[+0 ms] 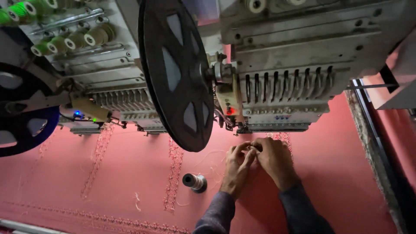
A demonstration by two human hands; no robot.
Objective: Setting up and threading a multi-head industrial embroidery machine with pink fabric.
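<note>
Head view showed the left hand point(236, 167) and right hand point(274, 160) pressed together at lower centre, fingertips pinched narrowly at one spot just below the embroidery machine head point(277, 93); whether thread lay between them, I could not tell. Both rested on pink fabric point(130, 173), near a small thread spool point(194, 182) at their left.

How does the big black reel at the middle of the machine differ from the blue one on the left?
The black reel is in full view, turned nearly edge-on, hanging above the pink fabric near both hands. The blue reel is cut off by the frame's edge and sits far from them. Both have cut-out windows.
</note>
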